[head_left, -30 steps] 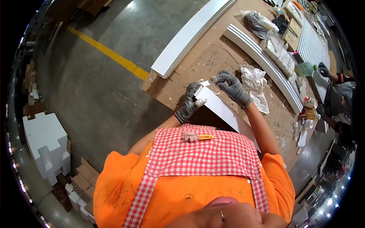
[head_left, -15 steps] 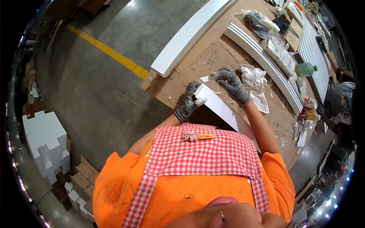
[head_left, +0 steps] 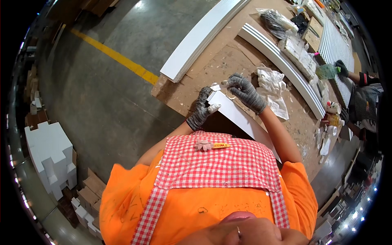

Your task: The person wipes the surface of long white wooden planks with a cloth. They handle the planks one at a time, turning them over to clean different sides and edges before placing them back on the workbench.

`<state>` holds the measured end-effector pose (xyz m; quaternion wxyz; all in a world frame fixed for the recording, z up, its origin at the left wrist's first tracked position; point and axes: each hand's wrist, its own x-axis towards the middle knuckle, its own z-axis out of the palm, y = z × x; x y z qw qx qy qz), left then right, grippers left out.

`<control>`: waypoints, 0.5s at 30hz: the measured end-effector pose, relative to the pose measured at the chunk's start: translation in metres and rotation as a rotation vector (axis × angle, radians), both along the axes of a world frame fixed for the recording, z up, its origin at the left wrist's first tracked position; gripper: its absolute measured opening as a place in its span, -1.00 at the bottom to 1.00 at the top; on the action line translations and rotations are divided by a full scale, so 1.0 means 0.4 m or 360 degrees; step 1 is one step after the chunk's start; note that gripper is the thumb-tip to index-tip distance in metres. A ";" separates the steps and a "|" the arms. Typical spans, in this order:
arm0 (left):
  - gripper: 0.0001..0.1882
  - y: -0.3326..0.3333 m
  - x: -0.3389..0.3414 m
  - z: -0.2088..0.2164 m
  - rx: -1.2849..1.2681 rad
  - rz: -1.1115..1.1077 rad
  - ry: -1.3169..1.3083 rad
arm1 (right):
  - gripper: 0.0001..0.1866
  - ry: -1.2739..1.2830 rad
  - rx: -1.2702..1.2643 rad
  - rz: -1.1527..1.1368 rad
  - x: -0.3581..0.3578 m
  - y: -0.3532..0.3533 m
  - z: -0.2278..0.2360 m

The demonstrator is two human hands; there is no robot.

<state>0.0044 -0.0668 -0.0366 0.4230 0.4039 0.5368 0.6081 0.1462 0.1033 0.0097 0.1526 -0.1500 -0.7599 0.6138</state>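
A long white board (head_left: 239,114) runs from the table's near edge toward my body. My left hand (head_left: 199,110), in a grey knit glove with white-smeared fingertips, grips its far end, thumb on one side and fingers on the other. Above that end my right hand (head_left: 244,90), gloved likewise, has thumb and fingers pinched together. At its fingertips is a small flat white piece (head_left: 216,87), almost touching my left fingers; its exact kind is too small to make out. A crumpled white cloth (head_left: 271,83) lies just right of my right hand.
The brown worktable (head_left: 228,61) carries stacked white curved boards (head_left: 196,43) at the left and more curved strips (head_left: 286,71) at the right. Beyond are a plastic bag (head_left: 277,22), a green bottle (head_left: 327,72) and jars (head_left: 334,118). A co-worker's gloved hand (head_left: 342,68) is beside the bottle.
My right hand has shifted slightly left with the small white piece, closer to my left fingertips. My left hand still grips the board. The co-worker's hand has come to the green bottle.
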 end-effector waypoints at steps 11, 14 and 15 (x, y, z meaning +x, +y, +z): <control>-0.37 -0.022 -0.021 -0.152 0.0015 -0.0012 0.0175 | -0.80 -0.0070 0.0482 -0.0088 0.026 -0.007 -0.065; -0.37 -0.012 -0.024 -0.055 -0.0064 -0.0113 0.0029 | -0.81 -0.0170 0.0582 -0.0211 0.007 -0.011 0.004; -0.36 -0.012 -0.029 -0.033 -0.0081 -0.0157 -0.0020 | -0.81 -0.0288 0.0715 -0.0264 0.007 -0.016 0.037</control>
